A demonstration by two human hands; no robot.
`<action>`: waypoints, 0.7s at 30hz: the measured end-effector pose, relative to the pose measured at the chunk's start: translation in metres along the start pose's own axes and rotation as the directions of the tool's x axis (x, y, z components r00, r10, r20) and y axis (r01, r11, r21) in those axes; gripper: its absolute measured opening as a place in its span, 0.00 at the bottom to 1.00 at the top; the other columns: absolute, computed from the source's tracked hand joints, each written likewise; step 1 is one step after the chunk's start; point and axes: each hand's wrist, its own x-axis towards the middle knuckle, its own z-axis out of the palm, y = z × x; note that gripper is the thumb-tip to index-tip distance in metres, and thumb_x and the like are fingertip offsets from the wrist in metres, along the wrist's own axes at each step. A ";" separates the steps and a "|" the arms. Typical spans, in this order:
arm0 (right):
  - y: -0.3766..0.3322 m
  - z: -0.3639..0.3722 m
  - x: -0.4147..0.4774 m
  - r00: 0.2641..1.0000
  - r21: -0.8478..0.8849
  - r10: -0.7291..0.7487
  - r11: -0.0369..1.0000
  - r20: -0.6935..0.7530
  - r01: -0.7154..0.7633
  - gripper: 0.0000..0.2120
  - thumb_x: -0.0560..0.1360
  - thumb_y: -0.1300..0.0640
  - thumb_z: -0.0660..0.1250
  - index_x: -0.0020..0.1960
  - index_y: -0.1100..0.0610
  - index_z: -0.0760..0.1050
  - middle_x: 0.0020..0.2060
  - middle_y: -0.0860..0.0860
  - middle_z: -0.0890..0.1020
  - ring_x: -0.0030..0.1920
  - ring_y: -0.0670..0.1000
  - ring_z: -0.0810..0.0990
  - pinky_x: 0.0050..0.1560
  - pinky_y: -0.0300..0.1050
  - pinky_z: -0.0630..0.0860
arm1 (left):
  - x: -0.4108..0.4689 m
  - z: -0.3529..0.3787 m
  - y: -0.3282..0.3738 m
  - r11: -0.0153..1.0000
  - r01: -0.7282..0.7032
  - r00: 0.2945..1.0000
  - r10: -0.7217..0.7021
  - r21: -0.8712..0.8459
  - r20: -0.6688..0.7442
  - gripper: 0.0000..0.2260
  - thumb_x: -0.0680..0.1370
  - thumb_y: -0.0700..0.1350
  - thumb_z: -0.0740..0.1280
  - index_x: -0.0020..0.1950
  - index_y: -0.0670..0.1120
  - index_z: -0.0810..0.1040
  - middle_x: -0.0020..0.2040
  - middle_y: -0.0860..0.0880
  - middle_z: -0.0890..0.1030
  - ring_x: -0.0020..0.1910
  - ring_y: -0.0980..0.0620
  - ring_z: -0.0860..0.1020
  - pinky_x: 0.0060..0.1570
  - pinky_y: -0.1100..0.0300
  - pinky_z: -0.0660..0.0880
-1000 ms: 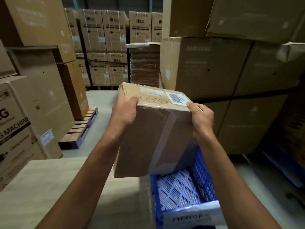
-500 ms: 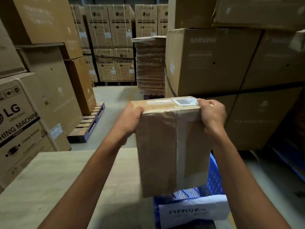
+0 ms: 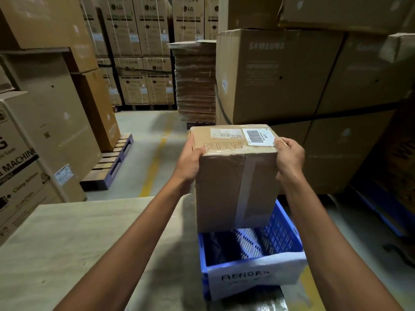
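**Firmly held: taped box (image 3: 235, 176) above the blue crate (image 3: 283, 232)**

We grip the box upright by its top corners. Our left hand (image 3: 188, 162) curls over the left edge, and our right hand (image 3: 289, 156) curls over the right edge, just beside the barcode label (image 3: 258, 135). Straight below the grip, the box's lower end hangs over the far part of the crate and hides it; we cannot tell whether the two touch. Nearer us than the grip, a paper sheet (image 3: 253, 277) lettered ABNORM covers the crate's front wall. Below and left of the grip lies the wooden tabletop (image 3: 78, 243), with the crate just beside its edge. Beyond the grip to the right rise stacked Samsung cartons (image 3: 280, 75). Ahead stands a wrapped stack of flat cardboard (image 3: 195, 81). Far left of the grip a pallet (image 3: 112, 162) rests near a yellow floor line (image 3: 155, 162).
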 end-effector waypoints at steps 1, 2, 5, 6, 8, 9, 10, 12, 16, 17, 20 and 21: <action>0.002 -0.002 0.002 1.000 0.013 -0.004 1.000 0.002 0.004 0.11 0.75 0.53 0.68 0.55 0.54 0.82 0.50 0.51 0.85 0.50 0.50 0.84 0.49 0.48 0.83 | 0.003 0.000 -0.001 1.000 0.014 1.000 -0.014 0.004 0.009 0.20 0.83 0.34 0.55 0.67 0.57 0.63 0.54 0.63 0.76 0.52 0.67 0.77 0.54 0.72 0.73; 0.004 -0.003 0.004 1.000 0.023 -0.010 1.000 0.001 0.010 0.11 0.75 0.52 0.68 0.55 0.54 0.83 0.49 0.51 0.85 0.49 0.50 0.84 0.49 0.49 0.83 | 0.006 -0.001 -0.003 0.999 0.031 0.999 -0.031 0.008 0.015 0.20 0.82 0.34 0.56 0.69 0.56 0.64 0.58 0.61 0.77 0.56 0.64 0.77 0.58 0.69 0.73; 0.007 -0.008 0.010 0.999 0.052 -0.037 0.998 -0.006 0.037 0.11 0.76 0.54 0.68 0.56 0.55 0.82 0.48 0.50 0.85 0.47 0.48 0.84 0.43 0.45 0.81 | 0.014 -0.005 -0.008 0.997 0.057 0.996 -0.060 0.042 0.066 0.31 0.76 0.43 0.62 0.80 0.49 0.60 0.74 0.50 0.69 0.70 0.53 0.72 0.72 0.52 0.69; 0.007 -0.010 0.012 0.999 0.063 -0.046 0.997 -0.008 0.046 0.10 0.77 0.55 0.68 0.56 0.55 0.82 0.48 0.50 0.85 0.46 0.48 0.84 0.41 0.43 0.80 | 0.016 -0.005 -0.010 0.995 0.074 0.994 -0.078 0.060 0.081 0.35 0.74 0.46 0.62 0.81 0.49 0.57 0.76 0.49 0.66 0.71 0.51 0.70 0.73 0.49 0.68; 0.009 -0.011 0.019 0.998 0.062 -0.057 0.996 -0.012 0.058 0.10 0.77 0.56 0.68 0.56 0.56 0.82 0.47 0.50 0.85 0.45 0.48 0.84 0.40 0.42 0.79 | 0.018 0.000 -0.017 0.990 0.114 0.988 -0.122 0.088 0.091 0.36 0.73 0.46 0.62 0.81 0.49 0.56 0.76 0.48 0.65 0.72 0.48 0.69 0.72 0.50 0.68; 0.011 -0.011 0.023 0.998 0.051 -0.060 0.997 -0.009 0.060 0.10 0.76 0.56 0.68 0.56 0.55 0.82 0.47 0.50 0.85 0.46 0.48 0.84 0.41 0.43 0.80 | 0.018 0.002 -0.022 0.987 0.130 0.986 -0.138 0.091 0.093 0.35 0.74 0.46 0.62 0.81 0.49 0.56 0.76 0.48 0.64 0.71 0.47 0.69 0.71 0.50 0.69; 0.014 -0.011 0.028 0.999 0.041 -0.053 0.998 0.002 0.053 0.10 0.75 0.56 0.69 0.55 0.55 0.82 0.47 0.51 0.86 0.47 0.49 0.85 0.43 0.45 0.82 | 0.018 0.005 -0.029 0.986 0.145 0.984 -0.153 0.086 0.095 0.35 0.75 0.46 0.61 0.81 0.49 0.56 0.76 0.47 0.64 0.71 0.46 0.69 0.70 0.49 0.69; 0.026 -0.010 0.037 0.999 0.025 -0.016 1.000 0.046 0.014 0.10 0.75 0.56 0.69 0.55 0.55 0.82 0.48 0.52 0.86 0.48 0.51 0.85 0.46 0.47 0.83 | 0.021 0.009 -0.049 0.982 0.172 0.979 -0.180 0.080 0.092 0.35 0.74 0.48 0.61 0.81 0.50 0.56 0.77 0.49 0.64 0.72 0.47 0.69 0.72 0.46 0.68; 0.074 -0.004 0.038 0.991 0.025 0.051 0.998 0.126 -0.055 0.07 0.78 0.60 0.69 0.55 0.55 0.81 0.49 0.53 0.86 0.44 0.48 0.83 0.40 0.41 0.79 | 0.024 0.006 -0.094 0.968 0.238 0.966 -0.244 0.076 0.082 0.34 0.76 0.47 0.61 0.82 0.50 0.55 0.77 0.51 0.65 0.72 0.52 0.69 0.74 0.49 0.66; 0.085 -0.002 0.036 0.988 0.022 0.064 0.997 0.140 -0.068 0.08 0.79 0.61 0.68 0.57 0.56 0.81 0.48 0.52 0.85 0.43 0.46 0.82 0.38 0.38 0.78 | 0.022 0.006 -0.099 0.965 0.246 0.964 -0.253 0.089 0.076 0.31 0.79 0.45 0.60 0.82 0.49 0.55 0.77 0.52 0.65 0.71 0.53 0.69 0.73 0.51 0.67; 0.110 0.002 0.031 0.979 0.039 0.099 0.993 0.180 -0.107 0.12 0.80 0.63 0.68 0.62 0.60 0.79 0.47 0.49 0.84 0.44 0.44 0.82 0.37 0.34 0.77 | 0.018 0.003 -0.118 0.958 0.269 0.957 -0.277 0.099 0.084 0.26 0.84 0.38 0.54 0.82 0.47 0.52 0.71 0.56 0.66 0.67 0.56 0.70 0.64 0.67 0.70; 0.116 0.003 0.029 0.976 0.038 0.106 0.993 0.191 -0.115 0.12 0.80 0.63 0.67 0.63 0.60 0.79 0.48 0.49 0.83 0.46 0.44 0.82 0.40 0.36 0.79 | 0.017 0.000 -0.126 0.955 0.272 0.955 -0.282 0.118 0.087 0.26 0.85 0.37 0.54 0.82 0.47 0.51 0.71 0.56 0.67 0.67 0.56 0.69 0.62 0.70 0.70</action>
